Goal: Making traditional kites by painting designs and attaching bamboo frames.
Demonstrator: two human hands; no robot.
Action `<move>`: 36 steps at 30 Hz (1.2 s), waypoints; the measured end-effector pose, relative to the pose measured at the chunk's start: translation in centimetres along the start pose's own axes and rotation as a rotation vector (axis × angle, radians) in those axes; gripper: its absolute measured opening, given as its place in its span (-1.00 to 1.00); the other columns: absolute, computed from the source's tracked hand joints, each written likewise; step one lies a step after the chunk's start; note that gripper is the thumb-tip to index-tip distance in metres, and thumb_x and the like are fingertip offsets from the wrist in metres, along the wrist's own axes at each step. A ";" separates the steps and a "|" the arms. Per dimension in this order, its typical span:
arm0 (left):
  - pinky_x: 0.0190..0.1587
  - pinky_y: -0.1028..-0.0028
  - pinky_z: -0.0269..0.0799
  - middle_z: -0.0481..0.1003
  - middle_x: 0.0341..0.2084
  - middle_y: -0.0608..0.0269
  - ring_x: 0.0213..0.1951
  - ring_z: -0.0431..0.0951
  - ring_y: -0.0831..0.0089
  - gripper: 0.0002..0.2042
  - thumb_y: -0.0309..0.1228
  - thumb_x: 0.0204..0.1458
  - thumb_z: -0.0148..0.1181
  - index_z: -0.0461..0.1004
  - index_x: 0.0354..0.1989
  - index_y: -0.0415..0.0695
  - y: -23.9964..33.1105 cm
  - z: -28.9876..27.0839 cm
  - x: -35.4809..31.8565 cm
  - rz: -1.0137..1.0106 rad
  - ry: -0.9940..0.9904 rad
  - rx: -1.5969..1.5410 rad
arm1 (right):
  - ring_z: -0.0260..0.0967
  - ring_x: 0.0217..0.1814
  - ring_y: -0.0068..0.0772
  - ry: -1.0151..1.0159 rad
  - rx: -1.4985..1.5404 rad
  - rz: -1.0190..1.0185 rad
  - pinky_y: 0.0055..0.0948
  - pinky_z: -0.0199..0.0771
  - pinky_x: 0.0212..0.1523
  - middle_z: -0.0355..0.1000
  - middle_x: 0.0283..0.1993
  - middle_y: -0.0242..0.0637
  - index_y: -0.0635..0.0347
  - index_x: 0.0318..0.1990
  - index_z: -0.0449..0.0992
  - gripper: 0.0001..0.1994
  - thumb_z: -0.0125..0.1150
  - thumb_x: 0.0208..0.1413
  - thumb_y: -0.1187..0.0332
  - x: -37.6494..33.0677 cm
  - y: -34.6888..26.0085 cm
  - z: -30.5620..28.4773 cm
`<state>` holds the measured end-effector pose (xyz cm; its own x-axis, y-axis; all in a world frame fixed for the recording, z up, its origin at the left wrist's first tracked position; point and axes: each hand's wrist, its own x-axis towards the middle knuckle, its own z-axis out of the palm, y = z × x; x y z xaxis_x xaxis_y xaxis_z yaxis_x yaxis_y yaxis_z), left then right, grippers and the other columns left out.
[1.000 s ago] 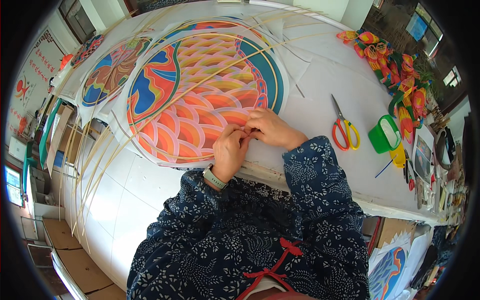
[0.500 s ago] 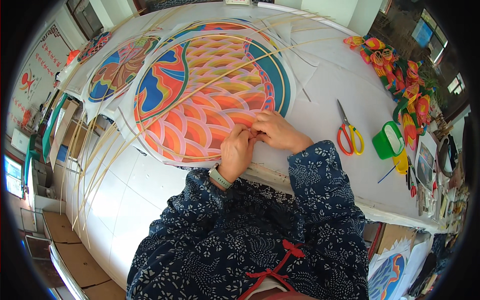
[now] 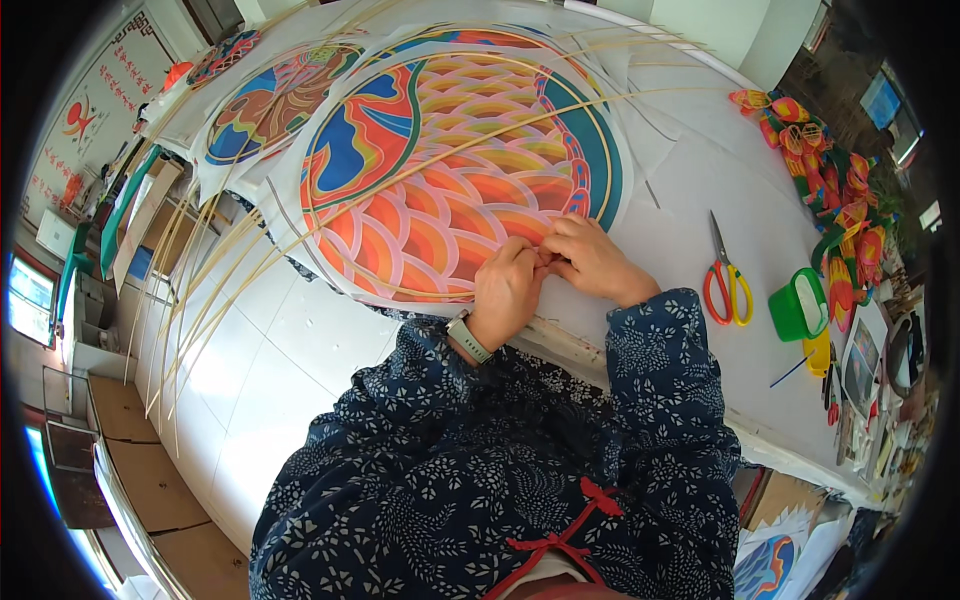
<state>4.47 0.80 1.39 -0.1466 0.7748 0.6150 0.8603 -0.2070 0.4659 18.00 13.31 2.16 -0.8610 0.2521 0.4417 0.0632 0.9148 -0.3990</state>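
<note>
— So, how far along does the round kite (image 3: 450,170) look, filling the upper centre of the frame?

— Painted fully, orange scales and blue border; thin bamboo strips (image 3: 300,235) cross it, though its lower edge seems unfinished.

— And the hands?

— Left hand (image 3: 507,290) and right hand (image 3: 592,262) meet at that edge, fingertips pinched on the rim.

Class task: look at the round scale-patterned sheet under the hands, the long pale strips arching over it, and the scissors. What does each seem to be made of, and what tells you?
Round sheet: probably thin painted paper or silk, matt; it lies flat with a white border.
Strips: likely split bamboo; pale yellow, thin, bending in long curves.
Scissors: grey metal blades, glossy orange and yellow plastic handles.
Both the left hand and right hand press on the sheet's edge.
</note>
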 end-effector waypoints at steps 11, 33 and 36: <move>-0.36 0.24 0.42 0.44 -0.38 0.14 -0.37 0.51 0.11 -0.88 -0.52 -0.16 0.30 0.48 -0.46 -0.21 0.5 -0.4 0.3 -0.034 -0.019 -0.017 | 0.26 0.01 -0.19 0.007 0.018 0.022 -0.23 0.21 0.03 0.34 -0.22 -0.31 0.10 -0.33 0.50 -0.85 0.30 -0.10 0.41 0.0 0.1 -0.1; -0.36 0.24 0.41 0.44 -0.39 0.13 -0.37 0.50 0.11 -0.91 -0.52 -0.12 0.27 0.46 -0.48 -0.20 0.6 -0.6 0.2 -0.024 -0.023 0.007 | 0.27 -0.05 -0.21 0.033 0.012 -0.010 -0.27 0.22 -0.03 0.36 -0.25 -0.33 0.09 -0.34 0.51 -0.85 0.34 -0.10 0.38 -0.1 0.1 0.0; -0.35 0.24 0.41 0.44 -0.40 0.13 -0.37 0.50 0.11 -0.91 -0.52 -0.13 0.27 0.46 -0.48 -0.20 0.7 -0.7 0.2 -0.025 -0.022 0.007 | 0.27 -0.05 -0.22 0.039 0.020 -0.012 -0.27 0.22 -0.03 0.36 -0.26 -0.33 0.09 -0.34 0.51 -0.85 0.34 -0.10 0.38 0.0 0.1 -0.1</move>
<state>4.69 0.37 2.30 -0.1580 0.7924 0.5892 0.8596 -0.1832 0.4769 18.07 13.39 2.18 -0.8413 0.2533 0.4775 0.0422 0.9115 -0.4092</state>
